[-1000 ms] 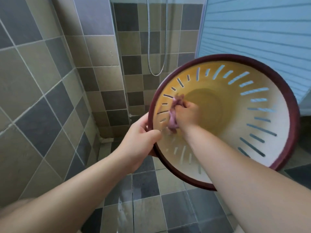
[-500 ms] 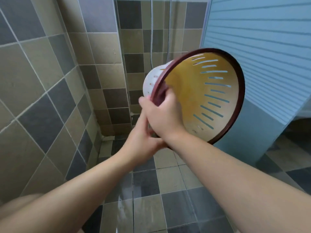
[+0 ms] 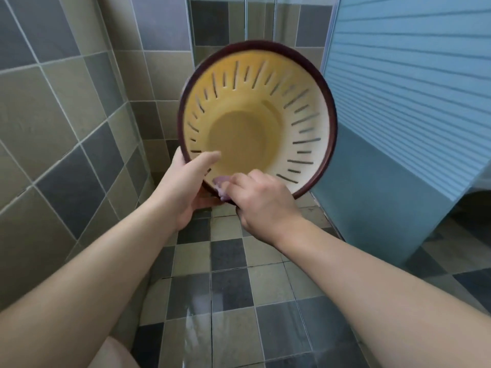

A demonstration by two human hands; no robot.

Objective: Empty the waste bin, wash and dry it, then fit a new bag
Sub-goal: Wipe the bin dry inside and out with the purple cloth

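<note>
The bin [image 3: 265, 107] was held up over the tiled floor [image 3: 231, 288], mouth facing us. Left hand [image 3: 186, 187] gripped its rim, right hand [image 3: 263, 205] pinched a purple cloth [image 3: 221, 181] against the lower edge.

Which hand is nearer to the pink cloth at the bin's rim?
Right. The right hand grips the pink cloth against the near rim of the waste bin. The left hand holds the rim just beside it, apparently not touching the cloth.

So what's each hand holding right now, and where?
Left hand grips the bin by its lower-left rim, thumb inside. Right hand pinches a purple cloth against the bottom rim.
</note>
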